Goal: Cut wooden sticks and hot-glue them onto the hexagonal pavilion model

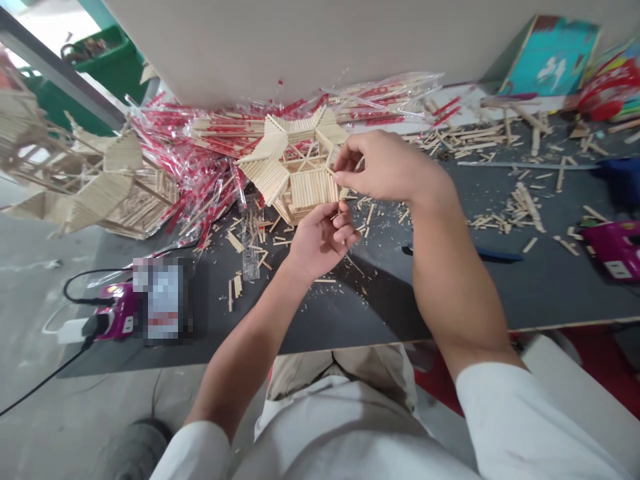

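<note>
Our right hand [385,167] pinches a thin wooden stick [331,172] between thumb and forefinger, with the other fingers curled loosely behind. It holds the stick against the top of a stick-built pavilion model [307,190]. Our left hand [320,240] is cupped palm-up, its bent fingers pressed to the model's near side. The model has wide, slatted eaves and stands just beyond our hands, toward the far side of a dark grey table [500,293].

Behind and to the left of it lies a heap of chopsticks in red-printed plastic wrappers [200,160] — a second stick structure [100,190] leans in further left. Near our left wrist are a clear ruler [250,247] and scattered stick offcuts [235,283]. To the right lie a metal straightedge [525,165], a blue-handled tool [500,255] and more offcuts [525,207]. Magenta devices sit at the near left [115,310] and far right [615,247] — what they are, we cannot tell.
</note>
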Tool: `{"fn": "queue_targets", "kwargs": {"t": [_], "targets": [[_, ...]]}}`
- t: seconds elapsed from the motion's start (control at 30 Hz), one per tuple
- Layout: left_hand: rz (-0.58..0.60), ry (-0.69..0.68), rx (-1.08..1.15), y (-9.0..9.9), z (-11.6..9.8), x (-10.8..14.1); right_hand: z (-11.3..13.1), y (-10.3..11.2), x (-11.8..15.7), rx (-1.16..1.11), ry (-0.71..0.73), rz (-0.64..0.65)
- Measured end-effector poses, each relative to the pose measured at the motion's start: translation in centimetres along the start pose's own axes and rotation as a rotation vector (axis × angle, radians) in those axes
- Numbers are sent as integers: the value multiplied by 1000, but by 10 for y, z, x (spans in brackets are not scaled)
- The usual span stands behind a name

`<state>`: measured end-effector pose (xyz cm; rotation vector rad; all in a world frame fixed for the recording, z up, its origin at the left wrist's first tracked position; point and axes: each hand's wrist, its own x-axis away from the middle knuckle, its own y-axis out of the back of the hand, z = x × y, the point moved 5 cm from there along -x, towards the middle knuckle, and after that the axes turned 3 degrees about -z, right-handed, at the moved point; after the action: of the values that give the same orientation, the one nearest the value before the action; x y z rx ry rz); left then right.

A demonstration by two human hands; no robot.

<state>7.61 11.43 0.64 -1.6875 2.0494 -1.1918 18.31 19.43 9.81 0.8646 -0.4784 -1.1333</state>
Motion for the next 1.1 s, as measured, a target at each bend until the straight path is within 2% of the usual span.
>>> {"fn": "queue_targets", "kwargs": {"t": [0.23, 0.33, 0.47, 0.57, 0.67, 0.73, 0.8, 0.87, 0.97, 1.0, 1.1], "targets": [[-74, -62, -77, -2, 1, 2, -1, -2, 0, -4, 15, -9], [-80, -37, -73, -3, 3, 3, -3, 0, 2, 13, 1, -39], [-50, -11, -56, 0, 7, 8, -2, 16, 12, 65, -26, -132], [22, 87, -58, 2, 15, 18, 3, 35, 26, 70, -37, -190], [109, 158, -228, 8, 18, 32, 6, 49, 43, 62, -1, -220], [76, 43, -408, 21, 11, 40, 5, 46, 55, 19, 32, -192], [-6, -145, -566, 37, -1, 46, 0, 31, 69, -71, 62, -118], [-53, -262, -756, 51, -7, 52, -6, 5, 82, -211, 98, -3], [-11, -371, -1120, 59, -9, 53, -17, -46, 97, -469, 119, 179], [30, -398, -1206, 59, -9, 52, -20, -61, 99, -540, 112, 182], [149, -441, -1314, 58, -10, 48, -31, -97, 97, -718, 40, 80]]}}
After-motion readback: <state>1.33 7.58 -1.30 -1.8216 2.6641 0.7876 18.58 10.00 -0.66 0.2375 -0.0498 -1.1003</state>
